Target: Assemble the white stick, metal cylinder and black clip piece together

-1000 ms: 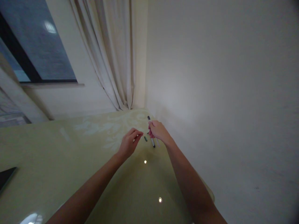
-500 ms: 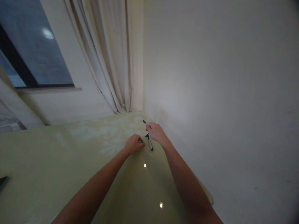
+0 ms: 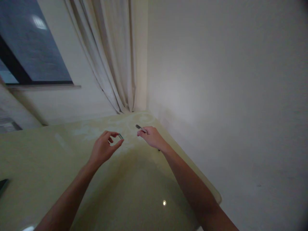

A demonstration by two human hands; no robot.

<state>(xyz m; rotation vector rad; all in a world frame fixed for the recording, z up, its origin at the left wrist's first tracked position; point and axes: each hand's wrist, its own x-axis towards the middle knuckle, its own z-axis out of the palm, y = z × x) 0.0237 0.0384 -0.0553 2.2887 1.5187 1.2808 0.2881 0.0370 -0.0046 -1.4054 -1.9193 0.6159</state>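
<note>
My left hand (image 3: 104, 147) pinches a small strip (image 3: 121, 136); my right hand (image 3: 153, 136) clasps a slim handle (image 3: 141, 129), apart over the table (image 3: 125, 192). I'm just holding; moving either calls for steadiness.

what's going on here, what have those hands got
Two small things are being held up over a greenish table. The left hand pinches a small dark piece, and the right hand has a slim stick with a dark end in its grip. The piece and the stick are apart. By the right wrist a dark bit shows, too hidden to identify.
</note>
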